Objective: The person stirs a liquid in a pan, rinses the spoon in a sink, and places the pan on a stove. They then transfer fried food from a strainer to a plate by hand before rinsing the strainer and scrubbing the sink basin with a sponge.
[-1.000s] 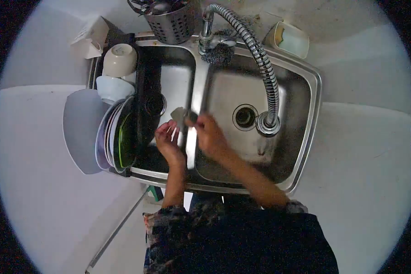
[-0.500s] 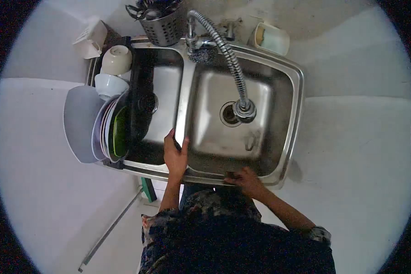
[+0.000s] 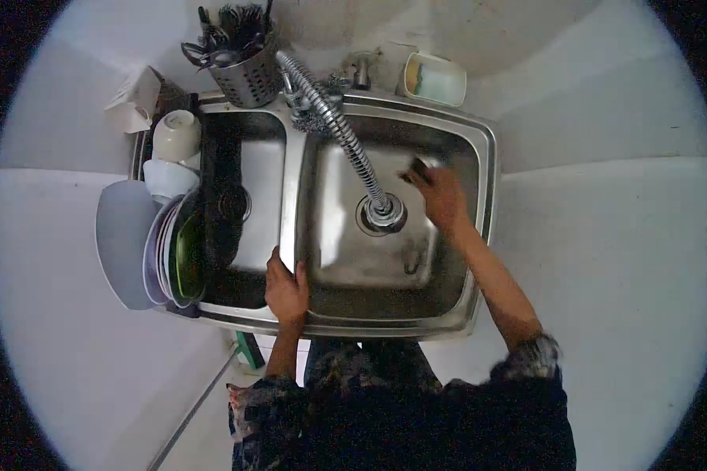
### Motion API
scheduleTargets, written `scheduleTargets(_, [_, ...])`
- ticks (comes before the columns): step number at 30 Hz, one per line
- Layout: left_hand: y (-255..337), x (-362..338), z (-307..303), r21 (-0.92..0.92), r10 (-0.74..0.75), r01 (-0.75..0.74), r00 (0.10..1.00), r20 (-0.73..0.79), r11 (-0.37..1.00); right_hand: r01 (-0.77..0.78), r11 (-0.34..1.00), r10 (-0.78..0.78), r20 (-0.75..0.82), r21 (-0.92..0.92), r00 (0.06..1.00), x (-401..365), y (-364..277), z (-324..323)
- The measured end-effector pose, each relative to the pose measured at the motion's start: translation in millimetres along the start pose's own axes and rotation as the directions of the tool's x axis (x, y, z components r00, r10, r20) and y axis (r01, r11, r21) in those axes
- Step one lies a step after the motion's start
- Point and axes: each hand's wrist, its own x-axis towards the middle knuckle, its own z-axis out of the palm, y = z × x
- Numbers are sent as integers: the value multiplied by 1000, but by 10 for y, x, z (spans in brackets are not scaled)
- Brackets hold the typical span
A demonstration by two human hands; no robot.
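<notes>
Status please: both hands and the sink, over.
Left hand grips sink divider. Right hand in right basin, holding small dark object, unclear what. Faucet hose hangs beside it.

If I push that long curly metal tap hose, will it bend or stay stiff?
The coiled silver tap hose probably bends and springs back: its ribbed coils curve over the steel sink. Its chunky nozzle hangs low, so it would likely swing.

A home kitchen: double steel sink [image 3: 479, 235], spring faucet [image 3: 338, 125], racked plates [image 3: 161, 251], cutlery caddy [image 3: 247, 74].
</notes>
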Motion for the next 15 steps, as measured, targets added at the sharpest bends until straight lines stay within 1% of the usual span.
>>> scheduleTargets(1, [92, 10, -59, -5, -18, 18, 1000, 11, 1000, 432, 771, -539, -119, -467, 834, 277, 192, 234])
scheduleTargets(3, [119, 21, -68, 1, -9, 9, 1000, 7, 1000, 453, 765, -603, -265, -457, 752, 850, 176, 307])
scheduleTargets(4, [106, 17, -70, 8, -5, 5, 1000, 7, 1000, 449, 767, -601, -268, -458, 753, 919, 124, 144])
scheduleTargets(5, [29, 14, 8, 51, 19, -18, 999, -28, 999, 302, 928, -351, -240, -216, 905, 975, -9, -162])
scheduleTargets(6, [33, 32, 1, 51, 20, -18, 1000, -22, 999, 90, 996, -86, -137, 22, 987, 978, -54, -340])
scheduleTargets(8, [74, 27, -25, 24, 32, -32, 999, -25, 999, 56, 990, -83, -211, -132, 974, 809, 361, -463])
scheduleTargets(10, [99, 13, -55, -10, 2, -2, 1000, -4, 1000, -75, 987, 105, -219, 144, 970, 583, 331, -764])
scheduleTargets(11, [111, 10, -60, -42, -25, 25, 1000, 13, 999, -74, 988, 103, -220, 136, 970, 503, 574, -798])
scheduleTargets(12, [90, 11, -46, -50, -23, 23, 1000, 13, 998, -78, 996, 67, -226, -40, 972, 397, 945, -761])
scheduleTargets(13, [49, 12, -11, -23, -43, 43, 999, 18, 999, -82, 973, 32, -225, -215, 974, 346, 1144, -765])
scheduleTargets(14, [41, 4, 9, 5, -62, 62, 998, 25, 998, -84, 972, 33, -227, -221, 973, 268, 1097, -786])
scheduleTargets(15, [99, 7, -31, 19, 34, -33, 998, -54, 999, -190, 972, 150, -251, -140, 956, 77, 977, -757])
